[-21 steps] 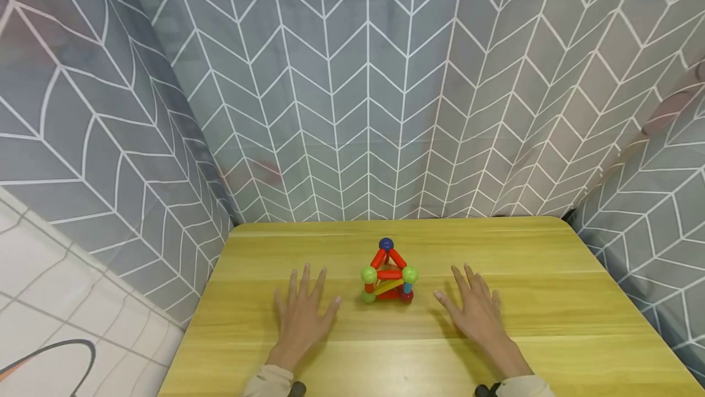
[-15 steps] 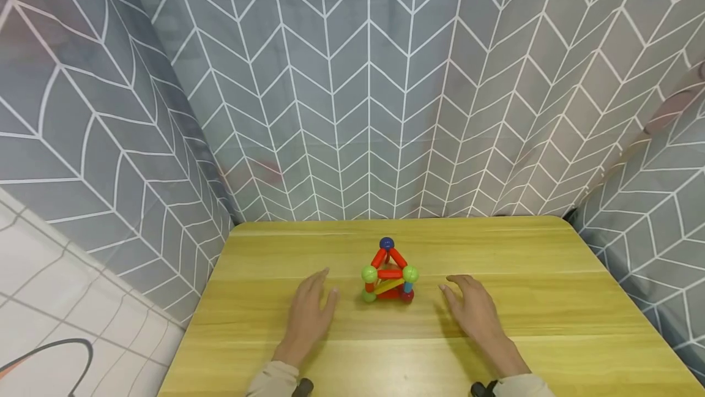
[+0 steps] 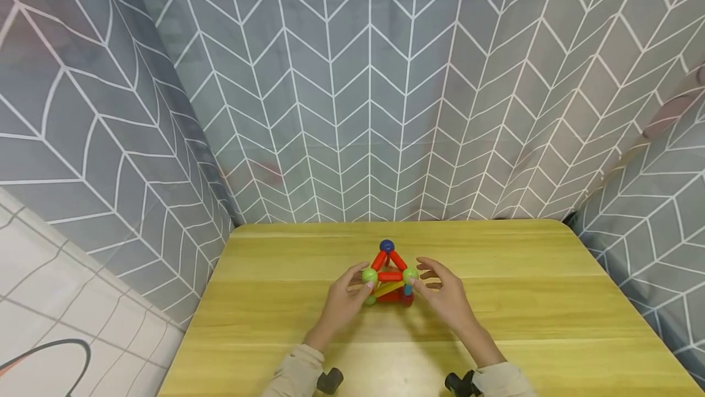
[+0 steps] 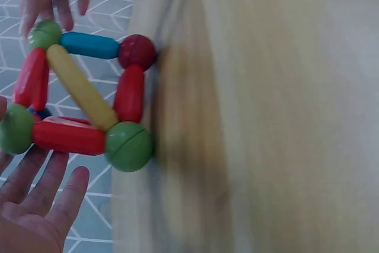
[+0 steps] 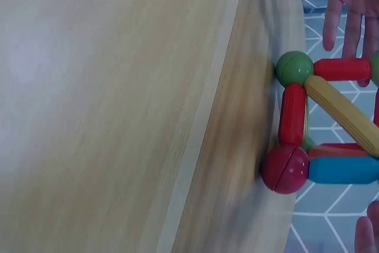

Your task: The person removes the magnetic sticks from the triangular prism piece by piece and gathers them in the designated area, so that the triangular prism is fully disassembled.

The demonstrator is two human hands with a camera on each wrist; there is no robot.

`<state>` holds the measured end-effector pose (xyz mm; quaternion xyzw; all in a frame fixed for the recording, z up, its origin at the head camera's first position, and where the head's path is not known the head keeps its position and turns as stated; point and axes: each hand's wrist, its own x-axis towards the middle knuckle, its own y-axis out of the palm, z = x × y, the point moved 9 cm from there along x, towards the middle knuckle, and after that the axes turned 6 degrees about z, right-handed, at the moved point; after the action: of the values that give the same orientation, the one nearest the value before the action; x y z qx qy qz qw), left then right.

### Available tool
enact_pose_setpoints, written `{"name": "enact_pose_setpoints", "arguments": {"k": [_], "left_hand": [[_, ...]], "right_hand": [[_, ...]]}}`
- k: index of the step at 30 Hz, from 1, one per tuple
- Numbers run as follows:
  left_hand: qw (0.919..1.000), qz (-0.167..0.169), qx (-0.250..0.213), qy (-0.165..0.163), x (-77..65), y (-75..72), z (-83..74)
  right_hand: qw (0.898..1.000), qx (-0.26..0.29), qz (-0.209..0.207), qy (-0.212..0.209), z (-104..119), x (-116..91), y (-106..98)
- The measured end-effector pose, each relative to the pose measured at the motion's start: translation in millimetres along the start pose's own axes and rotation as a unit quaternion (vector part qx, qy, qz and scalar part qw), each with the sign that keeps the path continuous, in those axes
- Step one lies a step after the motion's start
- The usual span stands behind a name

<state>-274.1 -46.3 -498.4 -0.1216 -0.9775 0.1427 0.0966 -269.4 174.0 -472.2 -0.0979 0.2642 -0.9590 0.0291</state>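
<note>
A magnetic ball-and-stick model (image 3: 390,276) stands on the table, built from red, yellow and blue rods with green, dark red and blue balls. My left hand (image 3: 341,304) is at its left upper green ball (image 3: 369,274), thumb in front and fingers spread beside and behind it. At the right upper green ball (image 3: 410,274), my right hand (image 3: 453,302) has its thumb tip close to or touching the ball, fingers loosely bent and apart. The left wrist view shows a yellow rod (image 4: 83,87) running diagonally across one face. Whether either hand bears on the balls is hard to tell.
The wooden table (image 3: 264,323) has its far edge against a grey curtain (image 3: 352,109) with white zigzag lines. More curtain hangs at both sides. Black wrist devices (image 3: 330,380) sit at the sleeves. White tiled surface (image 3: 82,299) lies at the left.
Both hands have moved inward from flat on the table, lifting and turning their thumbs and fingers to the model's two upper green balls. The model stays in place.
</note>
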Motion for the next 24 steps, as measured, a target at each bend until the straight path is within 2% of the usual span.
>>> {"name": "enact_pose_setpoints", "arguments": {"k": [3,8,13,17,24], "left_hand": [[1.0000,0.003,-0.009,0.002,-1.1,4.7,2.3],[0.9994,0.002,-0.023,0.027,-2.3,8.0,0.1],[0.9990,0.002,-0.016,0.041,-2.2,11.3,-1.9],[0.9990,-0.004,-0.011,0.042,-1.0,14.0,0.0],[0.9990,-0.014,-0.025,0.034,-1.8,14.6,2.6]], "right_hand": [[1.000,0.008,0.001,-0.016,3,0,5],[0.999,-0.001,0.000,-0.043,8,0,11],[0.998,-0.010,-0.004,-0.065,13,-1,13],[0.997,-0.015,-0.011,-0.074,15,-1,14],[0.997,-0.028,-0.018,-0.064,14,0,16]]}}
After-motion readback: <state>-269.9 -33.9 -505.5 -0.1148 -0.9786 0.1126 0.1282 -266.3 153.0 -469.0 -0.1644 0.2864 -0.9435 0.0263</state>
